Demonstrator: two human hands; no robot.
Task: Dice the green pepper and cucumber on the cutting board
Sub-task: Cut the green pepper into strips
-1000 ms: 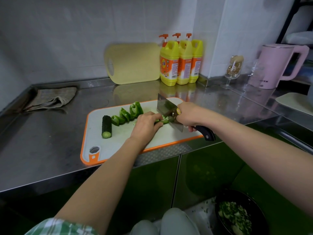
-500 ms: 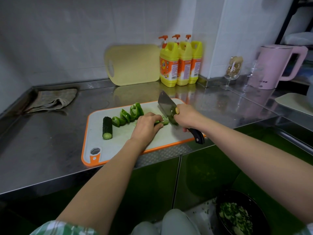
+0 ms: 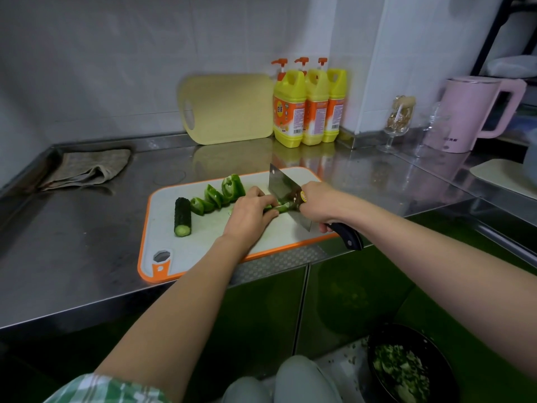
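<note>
Left hand (image 3: 250, 212) pins pepper strip (image 3: 276, 208), long axis left-right; right hand (image 3: 318, 203) grips cleaver (image 3: 283, 190), blade crossing strip just right of left fingertips.

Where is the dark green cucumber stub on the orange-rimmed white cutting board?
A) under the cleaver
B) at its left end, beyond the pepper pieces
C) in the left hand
B: the dark green cucumber stub lies at the left end of the orange-rimmed white cutting board, left of the green pepper pieces.
</note>
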